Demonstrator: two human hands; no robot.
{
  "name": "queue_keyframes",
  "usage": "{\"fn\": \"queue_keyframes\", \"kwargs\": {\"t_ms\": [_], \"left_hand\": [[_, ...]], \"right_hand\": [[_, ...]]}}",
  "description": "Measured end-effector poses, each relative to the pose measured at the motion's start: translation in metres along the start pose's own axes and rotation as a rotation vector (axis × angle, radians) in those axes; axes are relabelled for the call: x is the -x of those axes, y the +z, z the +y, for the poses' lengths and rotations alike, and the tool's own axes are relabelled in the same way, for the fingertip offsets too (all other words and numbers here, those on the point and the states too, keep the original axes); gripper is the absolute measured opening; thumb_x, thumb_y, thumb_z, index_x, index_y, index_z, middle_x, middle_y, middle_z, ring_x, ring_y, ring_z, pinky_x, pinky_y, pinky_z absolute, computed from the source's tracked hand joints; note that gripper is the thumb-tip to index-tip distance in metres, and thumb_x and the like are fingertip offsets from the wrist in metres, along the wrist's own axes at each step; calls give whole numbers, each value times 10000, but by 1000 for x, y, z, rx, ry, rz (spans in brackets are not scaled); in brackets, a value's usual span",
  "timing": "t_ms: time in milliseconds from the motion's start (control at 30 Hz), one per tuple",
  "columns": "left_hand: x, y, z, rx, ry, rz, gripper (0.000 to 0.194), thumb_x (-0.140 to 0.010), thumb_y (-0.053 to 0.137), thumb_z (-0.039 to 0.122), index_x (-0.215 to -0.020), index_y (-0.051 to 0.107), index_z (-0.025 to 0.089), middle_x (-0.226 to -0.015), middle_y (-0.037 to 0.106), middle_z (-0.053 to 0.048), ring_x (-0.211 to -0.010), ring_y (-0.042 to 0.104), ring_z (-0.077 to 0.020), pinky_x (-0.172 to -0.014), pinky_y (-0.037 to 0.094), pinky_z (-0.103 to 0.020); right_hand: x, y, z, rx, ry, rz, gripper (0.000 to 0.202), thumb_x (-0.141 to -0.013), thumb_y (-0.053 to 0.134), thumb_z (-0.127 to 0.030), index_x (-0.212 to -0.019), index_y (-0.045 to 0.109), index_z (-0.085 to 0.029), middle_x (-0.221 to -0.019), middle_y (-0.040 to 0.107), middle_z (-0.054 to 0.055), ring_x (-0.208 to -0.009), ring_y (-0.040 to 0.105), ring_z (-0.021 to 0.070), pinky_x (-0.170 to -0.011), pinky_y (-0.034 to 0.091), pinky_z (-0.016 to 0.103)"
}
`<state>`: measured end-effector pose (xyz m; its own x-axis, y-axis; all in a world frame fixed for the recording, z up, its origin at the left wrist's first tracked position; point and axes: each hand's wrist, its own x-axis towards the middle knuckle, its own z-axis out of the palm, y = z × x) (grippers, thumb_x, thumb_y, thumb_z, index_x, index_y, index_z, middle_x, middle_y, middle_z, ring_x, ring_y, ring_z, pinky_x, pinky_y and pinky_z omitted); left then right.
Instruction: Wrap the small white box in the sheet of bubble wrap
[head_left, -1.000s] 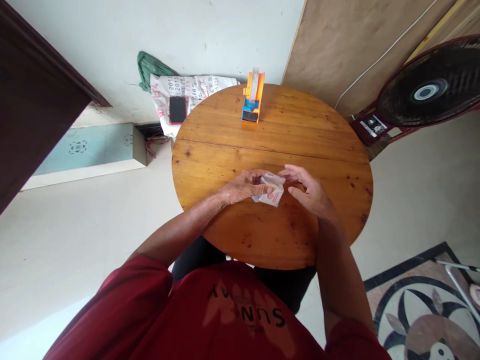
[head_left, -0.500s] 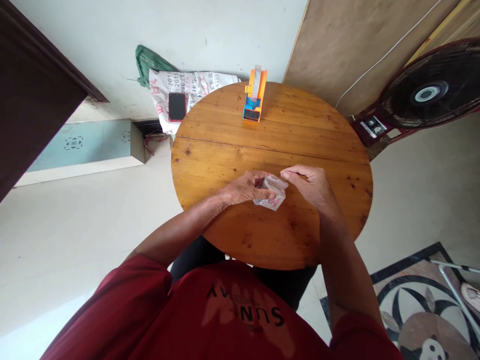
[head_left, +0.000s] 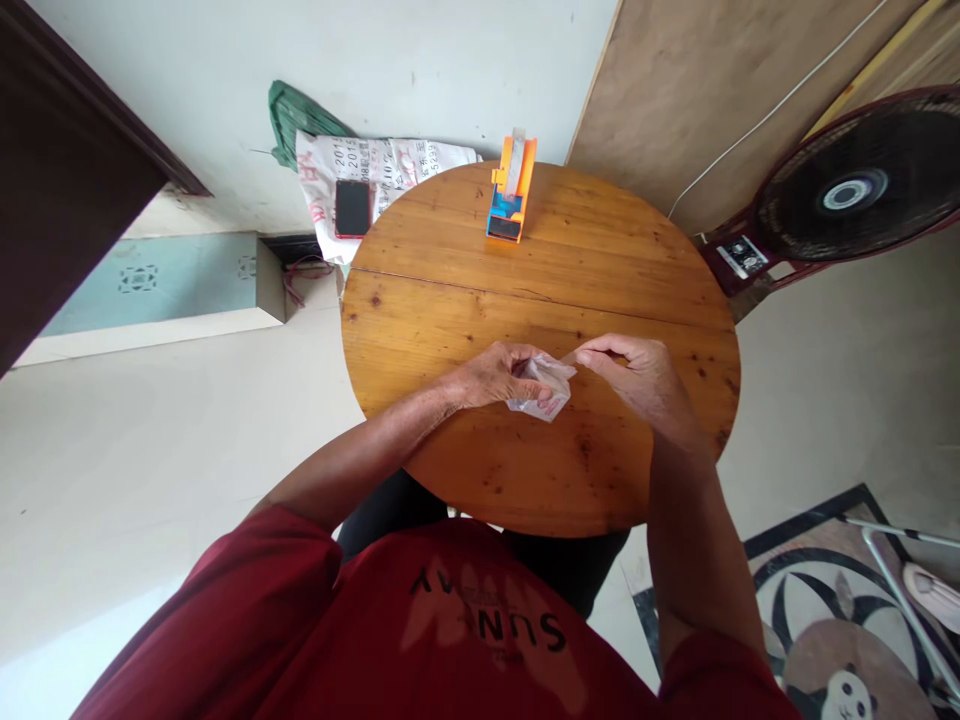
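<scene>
My left hand (head_left: 504, 376) is closed around a small white box in crinkled clear plastic wrapping (head_left: 551, 388), with red print on its near side. The thumb lies across the top of the packet and hides part of it. Just to the right, my right hand (head_left: 626, 368) is pinched, thumb against forefinger. From its fingertips a thin clear strip (head_left: 571, 357) runs to the packet's upper corner; whether it is tape or part of the wrapping I cannot tell. Both hands are over the round wooden table (head_left: 465, 460).
An orange and blue tape dispenser (head_left: 511, 190) stands at the table's far edge. Beyond the left rim, a black phone (head_left: 352, 208) lies on a white printed sack (head_left: 405, 165). A fan (head_left: 851, 195) stands at the right, near the wall.
My right hand has moved a little to the right, away from the packet, and the thin strip now shows between them. My left hand and the packet have stayed in place.
</scene>
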<state>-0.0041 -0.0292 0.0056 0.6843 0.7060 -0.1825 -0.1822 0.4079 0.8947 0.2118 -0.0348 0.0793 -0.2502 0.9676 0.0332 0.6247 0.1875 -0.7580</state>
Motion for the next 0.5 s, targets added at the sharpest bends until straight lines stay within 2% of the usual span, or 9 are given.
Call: {"fn": "queue_keyframes", "kwargs": {"t_ms": [167, 400, 500], "left_hand": [[2, 2, 7, -11, -12, 3, 583, -628, 906, 371, -1103, 689, 112, -894, 710, -50, -732, 623, -110, -652, 457, -221], [2, 2, 6, -26, -12, 9, 588, -623, 906, 400, -1087, 687, 114, -885, 712, -45, -720, 624, -110, -634, 450, -219], [2, 0, 6, -27, -12, 29, 575, -631, 899, 391, -1090, 684, 121, -911, 712, -45, -730, 626, -108, -644, 453, -221]], "right_hand": [[0, 1, -4, 21, -31, 20, 153, -862, 633, -274, -788, 761, -233, -826, 777, 6, -776, 709, 197, -735, 525, 315], [5, 3, -10, 49, -86, 35, 179, -885, 609, -234, -784, 757, -238, -819, 767, -1, -774, 706, 192, -722, 513, 312], [9, 7, -12, 63, -152, 38, 186, -904, 603, -237, -795, 754, -243, -829, 764, 2, -776, 705, 194, -728, 516, 327]]}}
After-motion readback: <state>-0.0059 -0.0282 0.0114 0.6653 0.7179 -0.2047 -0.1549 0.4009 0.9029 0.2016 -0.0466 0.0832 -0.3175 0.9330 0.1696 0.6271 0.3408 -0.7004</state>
